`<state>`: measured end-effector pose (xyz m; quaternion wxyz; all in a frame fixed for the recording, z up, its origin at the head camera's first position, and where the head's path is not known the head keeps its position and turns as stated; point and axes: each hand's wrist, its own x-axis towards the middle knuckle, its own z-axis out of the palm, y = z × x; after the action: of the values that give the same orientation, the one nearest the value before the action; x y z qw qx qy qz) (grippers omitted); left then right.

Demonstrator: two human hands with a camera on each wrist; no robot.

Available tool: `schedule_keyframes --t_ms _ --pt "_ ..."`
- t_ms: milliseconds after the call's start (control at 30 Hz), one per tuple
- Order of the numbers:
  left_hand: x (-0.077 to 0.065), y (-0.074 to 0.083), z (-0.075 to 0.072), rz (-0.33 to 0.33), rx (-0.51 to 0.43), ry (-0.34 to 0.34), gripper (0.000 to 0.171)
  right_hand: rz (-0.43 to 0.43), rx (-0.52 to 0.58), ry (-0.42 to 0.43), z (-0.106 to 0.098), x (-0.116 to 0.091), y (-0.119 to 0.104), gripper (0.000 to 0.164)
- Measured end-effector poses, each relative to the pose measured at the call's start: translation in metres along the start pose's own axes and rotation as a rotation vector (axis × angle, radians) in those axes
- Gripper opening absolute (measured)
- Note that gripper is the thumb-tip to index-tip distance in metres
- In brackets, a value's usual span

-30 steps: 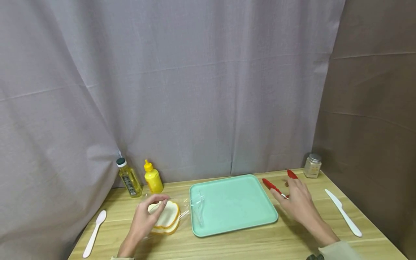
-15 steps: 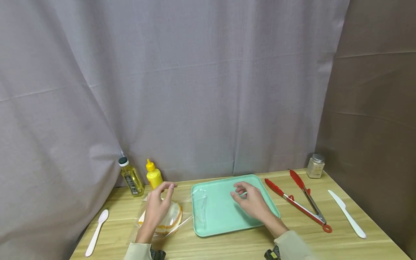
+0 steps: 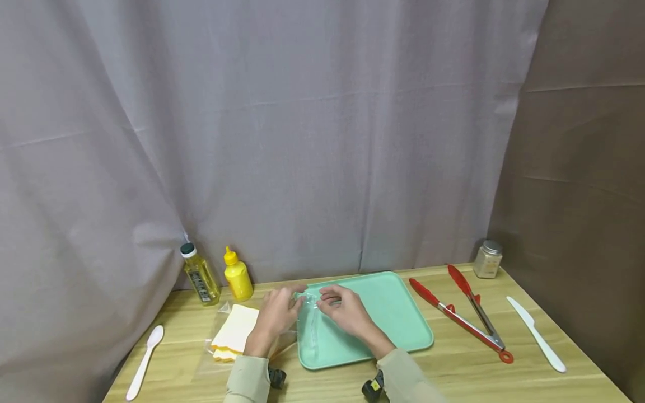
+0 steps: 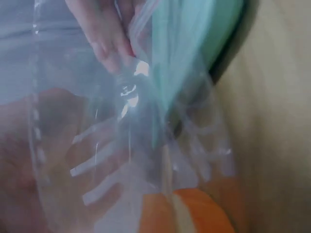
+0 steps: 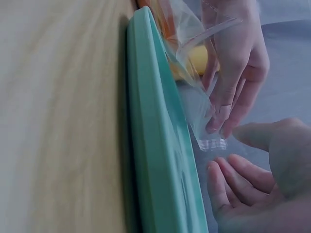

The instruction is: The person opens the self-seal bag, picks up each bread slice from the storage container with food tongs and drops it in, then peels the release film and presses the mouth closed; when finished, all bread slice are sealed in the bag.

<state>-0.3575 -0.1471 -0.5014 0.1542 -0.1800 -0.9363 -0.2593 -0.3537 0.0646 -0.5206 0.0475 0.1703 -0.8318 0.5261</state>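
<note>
Pale sleeves [image 3: 248, 380] are reaching in over the near edge of the desk [image 3: 314, 389], and a small dark device is sitting on each wrist. A white spoon [image 3: 145, 364] is lying toward the left side, and a white knife [image 3: 543, 342] is lying toward the right, its blade pointing away from the person. Bread slices [image 3: 237, 327] are lying stacked in a clear plastic bag [image 4: 126, 155] left of the tray, the left forearm partly covering them. The left hand [image 3: 277, 314] is pinching the far end of the bag between thumb and fingers, over the tray's left side. The right hand [image 3: 350, 313] is hovering above the tray just beside that end, its thumb and fingers standing apart and, in the right wrist view, holding nothing. The light green tray [image 3: 388, 313] is resting flat beneath both hands, the bag's end reaching across its left rim. Red-tipped tongs [image 3: 468, 324] are lying spread to its right. Farther back, a yellow squeeze bottle [image 3: 238, 279] and a dark-capped bottle [image 3: 201, 280] of yellow liquid are standing at the left, while a small jar [image 3: 487, 260] is standing at the right corner. Behind everything, a grey curtain [image 3: 302, 140] is hanging in soft folds.
</note>
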Motion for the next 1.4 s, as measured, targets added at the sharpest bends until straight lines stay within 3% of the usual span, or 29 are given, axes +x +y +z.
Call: schedule_keyframes --t_ms 233,467,733,1000,1300,1400 --pt "-0.008 0.000 0.000 0.016 -0.021 0.034 0.010 -0.047 -0.033 -0.053 0.010 0.007 0.002 0.024" --pt "-0.017 -0.006 -0.011 -0.006 -0.088 0.060 0.004 -0.101 -0.038 -0.014 0.020 0.012 -0.003 0.014" --pt "-0.021 -0.018 -0.019 -0.022 -0.132 0.090 0.006 -0.079 0.025 -0.056 0.033 0.016 -0.003 0.017" --pt "-0.019 -0.012 -0.013 -0.053 -0.186 0.101 0.006 -0.027 0.109 -0.040 0.025 0.014 -0.005 0.018" --pt "-0.018 -0.006 -0.006 -0.019 -0.127 0.135 0.005 -0.052 0.107 -0.047 0.017 0.020 0.000 0.013" --pt "-0.019 -0.006 -0.006 -0.039 -0.107 0.140 0.005 -0.045 0.126 -0.072 0.018 0.020 0.000 0.008"
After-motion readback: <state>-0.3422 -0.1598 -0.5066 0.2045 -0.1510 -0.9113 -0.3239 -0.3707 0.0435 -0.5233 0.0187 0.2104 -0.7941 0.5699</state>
